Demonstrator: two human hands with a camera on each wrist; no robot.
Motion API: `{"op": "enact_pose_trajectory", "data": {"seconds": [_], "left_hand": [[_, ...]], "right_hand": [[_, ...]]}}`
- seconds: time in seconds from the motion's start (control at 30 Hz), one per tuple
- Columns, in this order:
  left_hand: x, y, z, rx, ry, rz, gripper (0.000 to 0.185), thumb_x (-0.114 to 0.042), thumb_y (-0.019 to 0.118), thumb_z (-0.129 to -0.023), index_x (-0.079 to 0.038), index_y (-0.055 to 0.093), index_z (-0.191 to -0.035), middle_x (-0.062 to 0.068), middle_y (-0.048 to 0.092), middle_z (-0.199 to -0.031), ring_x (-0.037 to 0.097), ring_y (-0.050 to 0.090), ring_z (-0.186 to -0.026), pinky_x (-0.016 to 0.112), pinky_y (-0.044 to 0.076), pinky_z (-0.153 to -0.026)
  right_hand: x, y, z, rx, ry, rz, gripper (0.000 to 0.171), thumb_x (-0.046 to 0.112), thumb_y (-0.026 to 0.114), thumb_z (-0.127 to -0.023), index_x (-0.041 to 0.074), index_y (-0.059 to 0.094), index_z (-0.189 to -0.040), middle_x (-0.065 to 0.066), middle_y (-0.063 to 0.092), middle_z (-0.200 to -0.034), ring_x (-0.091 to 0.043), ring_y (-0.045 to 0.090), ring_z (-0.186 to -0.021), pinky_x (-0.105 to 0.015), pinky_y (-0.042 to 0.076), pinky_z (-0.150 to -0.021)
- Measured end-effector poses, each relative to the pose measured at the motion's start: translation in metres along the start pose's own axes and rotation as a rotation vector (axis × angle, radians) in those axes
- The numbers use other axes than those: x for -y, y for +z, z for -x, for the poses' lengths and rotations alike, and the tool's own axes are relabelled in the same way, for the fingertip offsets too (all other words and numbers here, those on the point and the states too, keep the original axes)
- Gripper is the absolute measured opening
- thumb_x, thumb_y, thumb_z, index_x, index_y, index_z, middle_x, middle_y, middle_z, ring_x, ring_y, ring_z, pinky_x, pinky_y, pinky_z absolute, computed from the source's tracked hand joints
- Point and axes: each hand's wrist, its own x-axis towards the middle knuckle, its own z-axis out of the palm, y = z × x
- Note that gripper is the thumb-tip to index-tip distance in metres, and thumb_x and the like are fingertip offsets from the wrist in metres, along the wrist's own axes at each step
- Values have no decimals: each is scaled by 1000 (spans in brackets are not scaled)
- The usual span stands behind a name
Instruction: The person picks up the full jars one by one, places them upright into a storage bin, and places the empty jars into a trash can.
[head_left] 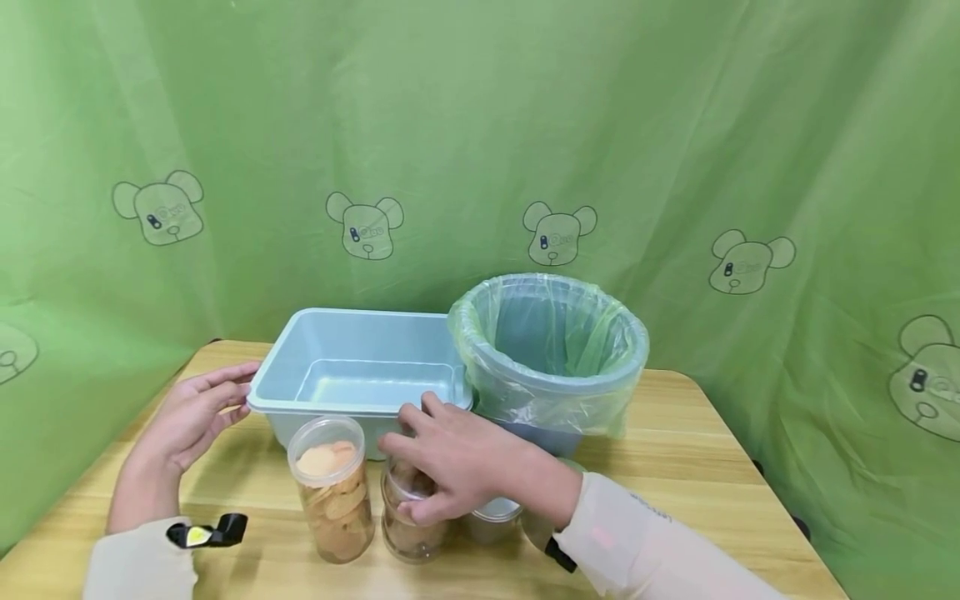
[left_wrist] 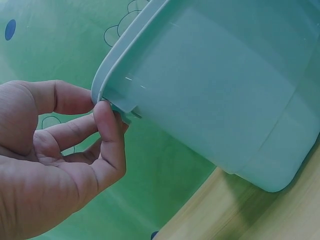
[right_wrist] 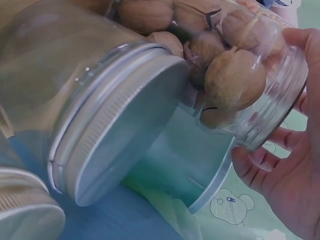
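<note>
My left hand (head_left: pixel 183 417) is at the left end of a light blue plastic tub (head_left: pixel 337 407). In the left wrist view its thumb and fingers pinch the tub's rim (left_wrist: pixel 111 67). My right hand (head_left: pixel 461 458) reaches down over a clear jar (head_left: pixel 415 546) standing in front of the tub. Seen from the right wrist, its thumb and fingers hold this jar around the threaded mouth, with brown walnuts (right_wrist: pixel 235 80) inside. Just left of it stands a clear jar of orange-tan chips (head_left: pixel 341 521).
A round blue bin (head_left: pixel 551 385) with a green plastic liner stands right of the tub. Silver-lidded jars (right_wrist: pixel 130 135) are beside the walnut jar, partly hidden under my right forearm in the head view. A green curtain (head_left: pixel 480 125) hangs behind the wooden table (head_left: pixel 675 467).
</note>
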Motion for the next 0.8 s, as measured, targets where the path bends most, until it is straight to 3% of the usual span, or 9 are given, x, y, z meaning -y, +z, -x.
{"op": "enact_pose_trajectory", "data": {"seconds": [0.8], "left_hand": [[-1,2,0,-8,-2,-14,27,-4,56,-104,-15,72,-123,-5,71,-114,10,65,-93,25,55,-80]], "right_hand": [[0,-28,-1,-7,44,-66,57,60,65,-85,25,53,-128,2,45,-107,-18,35,-91,-31,31,-74]]}}
